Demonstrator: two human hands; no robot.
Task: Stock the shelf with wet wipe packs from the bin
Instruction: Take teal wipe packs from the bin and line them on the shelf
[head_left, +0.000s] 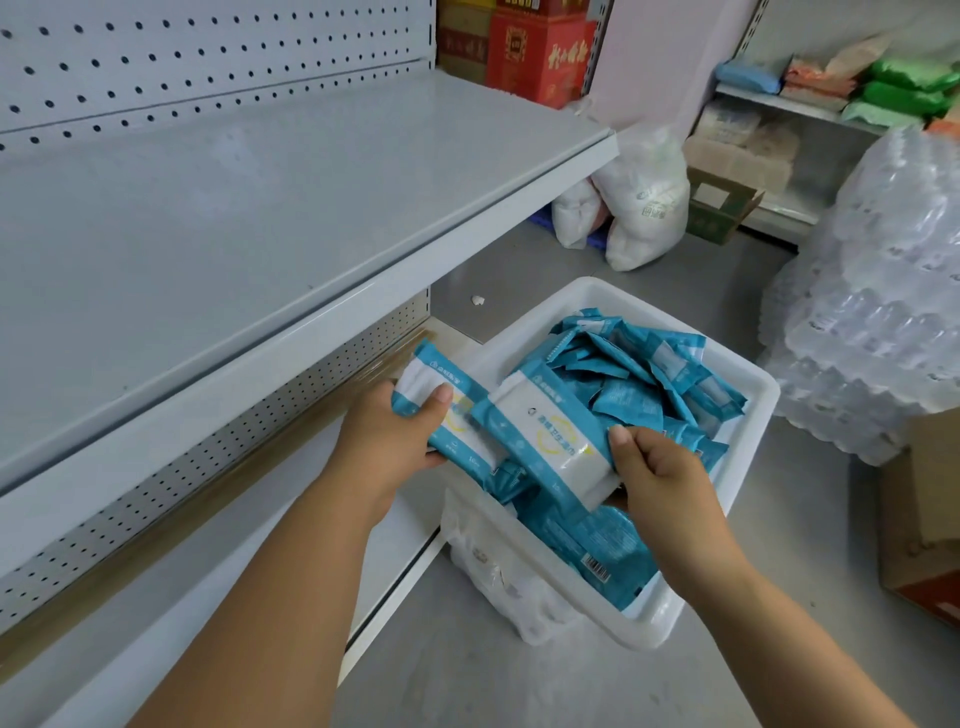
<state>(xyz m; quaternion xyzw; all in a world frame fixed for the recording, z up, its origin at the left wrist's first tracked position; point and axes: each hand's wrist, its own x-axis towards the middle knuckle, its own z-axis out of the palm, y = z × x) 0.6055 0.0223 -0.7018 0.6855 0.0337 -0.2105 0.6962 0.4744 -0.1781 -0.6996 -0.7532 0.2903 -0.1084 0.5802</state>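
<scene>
Gripped in left hand: one wet wipe pack, over the left rim of the white bin. Pinched by right hand: second pack, above the bin. Probably light, soft, slick-filmed; grasp across the width, avoiding end seals. Destination: shelf, up-left of bin.

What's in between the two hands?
Two wipe packs, seen in the head view: the left hand grips the left pack, the right hand grips the right pack, at the white bin.
</scene>
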